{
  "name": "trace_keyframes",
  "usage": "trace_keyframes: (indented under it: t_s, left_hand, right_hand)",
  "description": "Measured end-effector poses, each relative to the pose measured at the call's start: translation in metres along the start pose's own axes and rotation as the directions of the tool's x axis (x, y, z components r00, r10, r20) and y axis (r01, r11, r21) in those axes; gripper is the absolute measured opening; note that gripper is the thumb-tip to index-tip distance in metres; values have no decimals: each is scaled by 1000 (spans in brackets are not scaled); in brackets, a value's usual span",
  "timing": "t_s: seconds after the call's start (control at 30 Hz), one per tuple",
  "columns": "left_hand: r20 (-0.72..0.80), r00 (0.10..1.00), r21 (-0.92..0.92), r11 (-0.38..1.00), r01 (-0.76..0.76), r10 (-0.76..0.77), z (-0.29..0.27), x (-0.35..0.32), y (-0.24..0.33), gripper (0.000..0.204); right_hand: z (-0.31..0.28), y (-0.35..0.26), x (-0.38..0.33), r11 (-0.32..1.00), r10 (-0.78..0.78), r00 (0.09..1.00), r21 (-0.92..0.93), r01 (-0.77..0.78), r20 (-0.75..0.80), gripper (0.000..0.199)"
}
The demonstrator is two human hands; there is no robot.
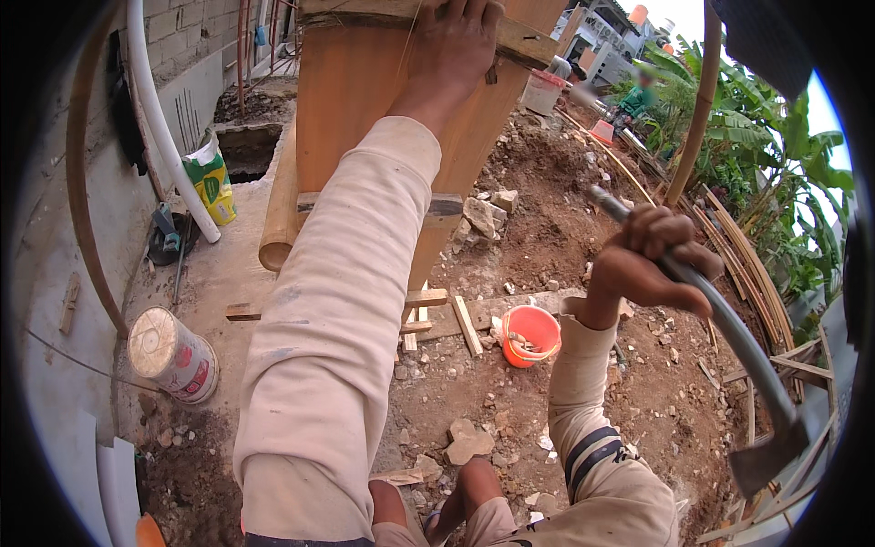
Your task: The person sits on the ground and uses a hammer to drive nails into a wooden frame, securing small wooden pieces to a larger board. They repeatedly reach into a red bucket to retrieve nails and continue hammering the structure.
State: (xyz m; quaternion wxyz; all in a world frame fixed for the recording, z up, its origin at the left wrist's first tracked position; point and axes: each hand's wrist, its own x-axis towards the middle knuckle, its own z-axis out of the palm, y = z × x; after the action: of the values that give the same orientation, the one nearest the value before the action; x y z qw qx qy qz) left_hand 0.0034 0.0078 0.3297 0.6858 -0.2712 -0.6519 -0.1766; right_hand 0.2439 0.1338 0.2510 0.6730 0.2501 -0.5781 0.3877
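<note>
My left hand (451, 59) reaches up and grips a rough wooden batten (360, 13) across the top of an orange-brown wooden panel (351, 100). Its fingers curl over the batten, and the fingertips are partly hidden. A second batten (444, 208) crosses the panel lower down, partly behind my left sleeve. Raised off to the right, my right hand (658, 260) is wrapped around the grey handle of a hatchet (734, 333). The hatchet's broad dark head (768, 458) hangs low at the right, apart from the panel.
A bamboo pole (278, 244) stands along the panel's left side. Below are an orange bucket (530, 342), a white pail (171, 354) and loose wood offcuts (468, 325). Rubble covers the dirt. A pit (248, 150) opens at far left. Another person (635, 98) is far off.
</note>
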Motion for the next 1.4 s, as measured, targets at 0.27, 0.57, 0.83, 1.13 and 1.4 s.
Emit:
trace_keyframes:
  t_s: [0.27,0.57,0.83,1.13,1.4]
  left_hand:
    - [21,1000,38,999,-23,22,-9,-4,-14,50]
    - [7,1000,6,1000,-18,18,2,5,-5,51]
    - [8,1000,-27,1000,10,-10,2,-1,1,52]
    - [22,1000,4,1000,-4,4,-6,-5,-11,53]
    - [6,1000,-28,1000,-5,5,1,3,-1,54]
  right_hand:
    - [17,-39,40,978,149,980,-125,-166,-135,57]
    - [9,50,4,672,498,844,-703,-232,197,53]
    - [12,-14,21,990,-98,995,101,100,-28,58]
    - [15,-54,43,994,79,991,-62,-86,-108,62]
    - [8,65,-16,610,488,837,-783,-125,247,46]
